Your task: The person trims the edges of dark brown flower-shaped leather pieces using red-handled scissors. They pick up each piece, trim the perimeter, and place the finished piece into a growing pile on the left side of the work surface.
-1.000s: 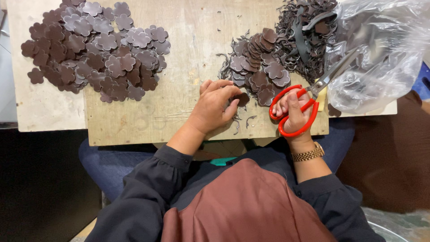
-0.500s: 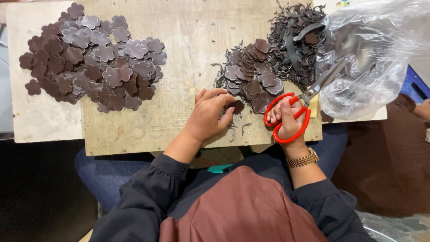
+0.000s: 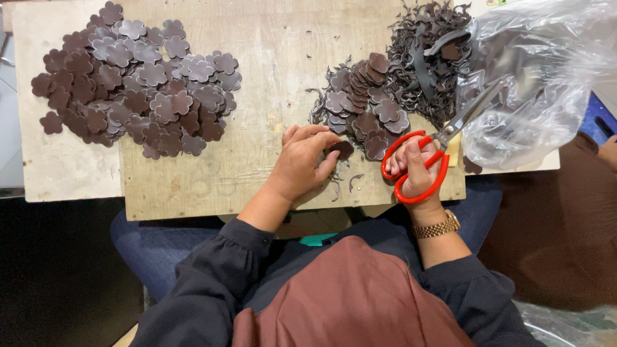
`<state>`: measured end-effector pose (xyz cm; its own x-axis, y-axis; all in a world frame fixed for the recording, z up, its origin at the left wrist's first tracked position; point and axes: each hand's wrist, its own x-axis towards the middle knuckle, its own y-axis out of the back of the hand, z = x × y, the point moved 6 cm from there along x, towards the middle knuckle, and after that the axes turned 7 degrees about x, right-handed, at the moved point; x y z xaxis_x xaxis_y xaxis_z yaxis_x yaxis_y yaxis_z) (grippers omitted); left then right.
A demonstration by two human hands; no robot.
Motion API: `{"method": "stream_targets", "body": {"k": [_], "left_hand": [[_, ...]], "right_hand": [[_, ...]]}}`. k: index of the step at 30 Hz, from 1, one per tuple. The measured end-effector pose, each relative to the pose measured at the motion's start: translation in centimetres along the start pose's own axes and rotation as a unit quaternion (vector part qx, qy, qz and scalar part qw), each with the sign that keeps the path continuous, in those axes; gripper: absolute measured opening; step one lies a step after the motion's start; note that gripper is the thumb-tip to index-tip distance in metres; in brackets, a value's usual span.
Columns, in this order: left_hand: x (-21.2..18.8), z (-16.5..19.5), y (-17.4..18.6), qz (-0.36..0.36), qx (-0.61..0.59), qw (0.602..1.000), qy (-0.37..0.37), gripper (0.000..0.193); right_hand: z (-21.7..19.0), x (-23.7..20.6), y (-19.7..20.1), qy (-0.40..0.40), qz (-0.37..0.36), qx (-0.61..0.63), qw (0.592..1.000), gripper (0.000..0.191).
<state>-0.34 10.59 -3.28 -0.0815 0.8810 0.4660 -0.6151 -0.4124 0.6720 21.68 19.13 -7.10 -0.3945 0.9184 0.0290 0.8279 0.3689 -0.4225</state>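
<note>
Brown leather, a single flower-shaped piece (image 3: 342, 150), lies near the counter's (image 3: 257, 77) front edge, pinched by the left hand (image 3: 302, 160) fingers. The right hand (image 3: 418, 170) fingers are clamped through red-handled scissors (image 3: 427, 154), blades toward a plastic bag (image 3: 540, 71).

Dark brown flower-shaped pieces (image 3: 138, 80); red-handled scissors (image 3: 421, 160) with silver blades; pale scuffed wooden board (image 3: 270, 51); clear plastic bag (image 3: 540, 71); gold watch (image 3: 437, 226); maroon apron (image 3: 347, 302).
</note>
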Motion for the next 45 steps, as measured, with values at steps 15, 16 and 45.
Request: {"method": "stream_targets", "body": {"k": [15,16,45], "left_hand": [[-0.2,0.0,0.8,0.051,-0.045,0.998,0.015,0.025],[-0.2,0.2,0.8,0.059,-0.049,0.997,0.013,0.025],[-1.7,0.4,-0.8,0.055,-0.104,0.99,0.076,0.026]], "right_hand": [[0.2,0.0,0.2,0.014,0.0,0.005,1.0,0.032],[0.3,0.1,0.0,0.016,-0.002,-0.001,1.0,0.032],[1.5,-0.7,0.2,0.009,0.007,0.01,1.0,0.028]]}}
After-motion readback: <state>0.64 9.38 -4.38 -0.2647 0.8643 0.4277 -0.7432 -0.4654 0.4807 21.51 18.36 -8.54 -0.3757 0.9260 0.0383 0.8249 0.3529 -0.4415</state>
